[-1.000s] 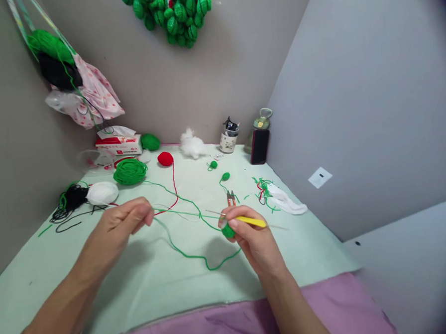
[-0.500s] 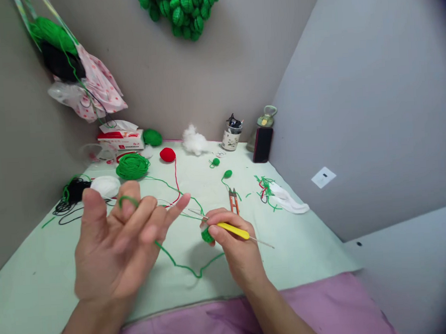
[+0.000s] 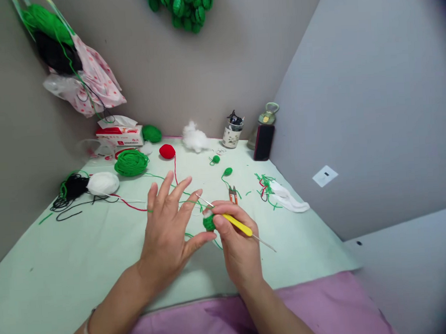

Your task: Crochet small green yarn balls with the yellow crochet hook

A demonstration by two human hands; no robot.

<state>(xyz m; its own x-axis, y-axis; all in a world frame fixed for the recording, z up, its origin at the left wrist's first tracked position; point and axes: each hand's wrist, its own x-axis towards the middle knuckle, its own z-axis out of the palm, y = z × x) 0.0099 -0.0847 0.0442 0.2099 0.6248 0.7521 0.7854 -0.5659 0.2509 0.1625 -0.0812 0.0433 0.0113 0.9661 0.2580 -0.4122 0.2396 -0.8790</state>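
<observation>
The left hand (image 3: 170,232), spread open, has moved up beside the small green yarn ball (image 3: 208,223) that the right hand (image 3: 237,248) grips with a yellow-handled hook (image 3: 238,226).

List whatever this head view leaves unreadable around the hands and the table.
All in the head view:
1. Green crochet piece: mostly covered by the fingers of the right hand and the thumb of the left hand; shape unclear.
2. Crochet hook: tip too thin to show any loop.
3. Hanging green cluster: cut off by the top edge.
4. Jar: label too small to read.
</observation>
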